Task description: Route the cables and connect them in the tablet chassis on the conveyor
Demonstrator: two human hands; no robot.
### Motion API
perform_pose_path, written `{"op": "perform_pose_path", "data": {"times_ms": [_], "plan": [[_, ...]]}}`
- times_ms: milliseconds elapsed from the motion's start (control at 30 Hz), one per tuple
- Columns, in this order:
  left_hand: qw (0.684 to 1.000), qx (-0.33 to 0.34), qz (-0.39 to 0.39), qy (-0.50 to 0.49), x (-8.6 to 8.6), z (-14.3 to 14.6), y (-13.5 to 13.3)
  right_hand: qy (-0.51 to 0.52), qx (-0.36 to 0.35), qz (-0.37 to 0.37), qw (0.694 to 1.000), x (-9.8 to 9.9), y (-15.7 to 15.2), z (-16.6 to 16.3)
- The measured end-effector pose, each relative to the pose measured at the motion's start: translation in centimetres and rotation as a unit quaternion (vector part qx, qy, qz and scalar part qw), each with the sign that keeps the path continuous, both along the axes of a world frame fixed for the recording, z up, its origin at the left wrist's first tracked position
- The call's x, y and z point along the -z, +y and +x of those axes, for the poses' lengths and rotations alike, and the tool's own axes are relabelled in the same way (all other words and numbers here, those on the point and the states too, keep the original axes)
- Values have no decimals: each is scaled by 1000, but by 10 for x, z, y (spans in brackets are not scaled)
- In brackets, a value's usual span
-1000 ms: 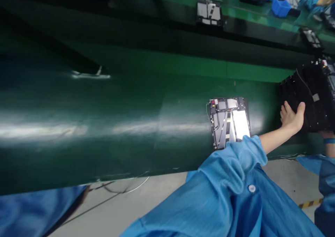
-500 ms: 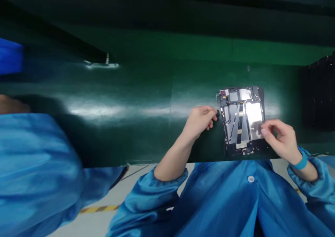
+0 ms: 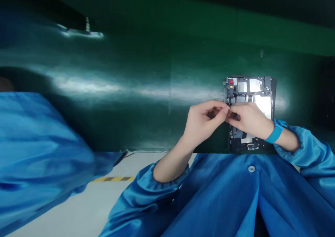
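Note:
An opened tablet-like device (image 3: 263, 105) lies on the green bench, its circuit boards, ribbon cables and silvery panels exposed. At its left edge my left hand (image 3: 205, 120) is closed in a pinch, thumb against forefinger. My right hand (image 3: 248, 118), with a blue wristband (image 3: 274, 134) at the wrist, reaches across the device and also pinches, its fingertips meeting those of the left. Whatever lies between the fingertips is too small or hidden to make out. Both hands cover the middle left part of the device.
The green bench top (image 3: 146, 125) stretches left and behind the device. At the left, a co-worker's blue sleeve (image 3: 39, 125) reaches over the bench edge. A dark post with a shiny base (image 3: 83, 34) stands at the back left. Dark objects sit at the far right.
My right hand has moved left from the device's right edge to its left side, meeting my left hand. The left hand stays by the left edge. The whole view has shifted somewhat.

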State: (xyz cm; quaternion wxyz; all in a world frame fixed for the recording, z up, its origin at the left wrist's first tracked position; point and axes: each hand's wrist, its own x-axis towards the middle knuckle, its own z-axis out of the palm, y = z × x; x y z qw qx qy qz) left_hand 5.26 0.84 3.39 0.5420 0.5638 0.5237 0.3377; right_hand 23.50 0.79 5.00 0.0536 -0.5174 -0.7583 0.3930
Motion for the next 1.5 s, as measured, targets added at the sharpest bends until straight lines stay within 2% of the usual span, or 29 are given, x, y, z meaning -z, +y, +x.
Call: {"op": "perform_pose_path", "data": {"times_ms": [100, 267, 367, 500, 633, 800, 1067, 1300, 1500], "plan": [[999, 24, -25, -22, -3, -5, -11, 61, -44, -26, 997, -3, 6, 16], [983, 60, -165, -50, 19, -5, -31, 128, -127, -45, 983, -5, 13, 38], [972, 78, -212, -60, 27, -3, -39, 151, -145, -9, 978, -1, 15, 38], [969, 54, -233, -65, 24, 2, -43, 152, -158, 73, 973, 13, 19, 31], [970, 9, -237, -51, 21, 10, -44, 128, -157, 124, 971, 25, 23, 28], [977, -30, -206, -39, 22, 14, -35, 132, -150, 125, 972, 32, 25, 29], [977, -16, -200, -74, 28, 9, -23, 127, -131, 125, 975, 34, 25, 24], [975, -22, -210, -66, 27, 13, -24, 126, -131, 133, 974, 35, 27, 25], [981, -8, -192, -29, 26, 13, -12, 125, -99, 174, 972, 35, 36, 23]]}}
